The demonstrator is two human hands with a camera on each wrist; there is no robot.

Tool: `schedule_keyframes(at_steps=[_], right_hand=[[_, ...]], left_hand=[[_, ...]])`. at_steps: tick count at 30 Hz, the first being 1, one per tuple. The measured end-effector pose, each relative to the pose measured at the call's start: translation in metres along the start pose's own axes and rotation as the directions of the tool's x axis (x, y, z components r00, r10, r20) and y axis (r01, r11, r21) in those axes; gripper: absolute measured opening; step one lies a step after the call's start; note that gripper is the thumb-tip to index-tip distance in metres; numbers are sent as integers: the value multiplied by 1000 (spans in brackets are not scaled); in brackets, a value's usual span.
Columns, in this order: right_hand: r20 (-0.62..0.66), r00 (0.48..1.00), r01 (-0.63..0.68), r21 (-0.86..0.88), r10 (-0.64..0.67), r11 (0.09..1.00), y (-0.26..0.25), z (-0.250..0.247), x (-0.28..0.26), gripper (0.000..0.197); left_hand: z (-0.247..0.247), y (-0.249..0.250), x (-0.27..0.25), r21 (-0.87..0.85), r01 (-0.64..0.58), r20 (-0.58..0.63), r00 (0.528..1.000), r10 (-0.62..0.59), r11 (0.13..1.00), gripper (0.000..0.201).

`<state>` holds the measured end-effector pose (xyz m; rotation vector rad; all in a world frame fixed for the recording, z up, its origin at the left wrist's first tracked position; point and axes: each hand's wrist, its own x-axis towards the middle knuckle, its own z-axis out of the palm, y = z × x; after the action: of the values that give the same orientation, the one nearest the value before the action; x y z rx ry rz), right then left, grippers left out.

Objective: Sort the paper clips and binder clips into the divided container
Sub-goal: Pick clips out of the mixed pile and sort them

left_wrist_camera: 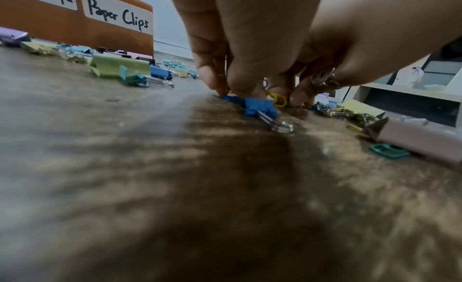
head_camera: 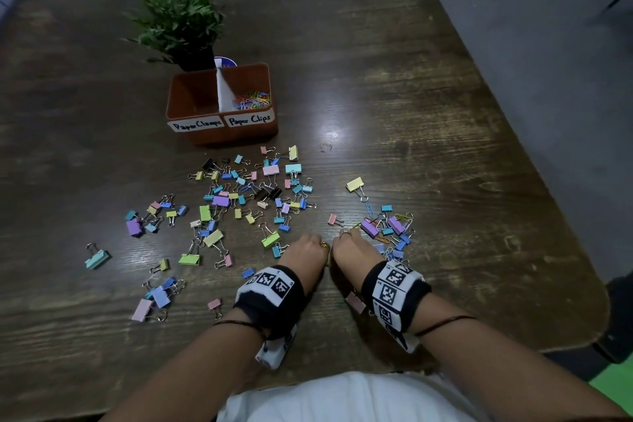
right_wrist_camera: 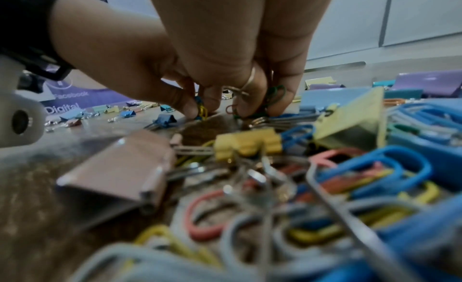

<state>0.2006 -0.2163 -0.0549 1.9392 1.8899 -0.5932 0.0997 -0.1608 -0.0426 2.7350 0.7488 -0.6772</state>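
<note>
An orange divided container (head_camera: 233,135) stands mid-table, labelled "Paper Clamps" on the left and "Paper Clips" on the right. Coloured paper clips (head_camera: 251,101) lie in its right compartment. Several pastel binder clips (head_camera: 239,195) are scattered in front of it. My hands are side by side near the front edge, fingertips down on the wood. My left hand (head_camera: 308,243) pinches a yellow paper clip (left_wrist_camera: 277,99) with a blue one, right behind a blue binder clip (left_wrist_camera: 260,108). My right hand (head_camera: 347,240) holds green paper clips (right_wrist_camera: 275,94) between its curled fingers.
A mixed heap of binder and paper clips (head_camera: 390,226) lies just right of my right hand. A pink binder clip (head_camera: 355,302) sits under my right wrist. A potted plant (head_camera: 178,17) stands behind the container. The table's right edge (head_camera: 534,161) runs diagonally.
</note>
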Motion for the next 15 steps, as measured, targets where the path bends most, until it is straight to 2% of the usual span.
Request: schedule_keyframes(at_steps=[4,7,10,12,14,15], right_hand=[[30,998,45,43,-47,998,7,-18,-7,28],[30,999,-43,299,36,953,14,-30,-5,26],[-38,989,-88,609,140,788,22,-36,8,23],[-83,974,-80,745,210,663,26,-46,19,25],[-127,957,-47,820,261,570,29,-62,32,23],[-148,953,-25,832,265,554,31,-74,41,21]], left_hand=[[5,-9,-1,-97,-14,-59,998,9,995,25],[7,-23,2,-282,29,-125,990,-67,959,15],[-1,-39,3,-488,119,-150,965,-217,865,21],[-13,-54,6,-537,153,-182,939,-291,830,20],[-32,-74,11,-616,159,-249,890,-382,772,15],[-45,-85,14,-662,148,-290,854,-432,735,13]])
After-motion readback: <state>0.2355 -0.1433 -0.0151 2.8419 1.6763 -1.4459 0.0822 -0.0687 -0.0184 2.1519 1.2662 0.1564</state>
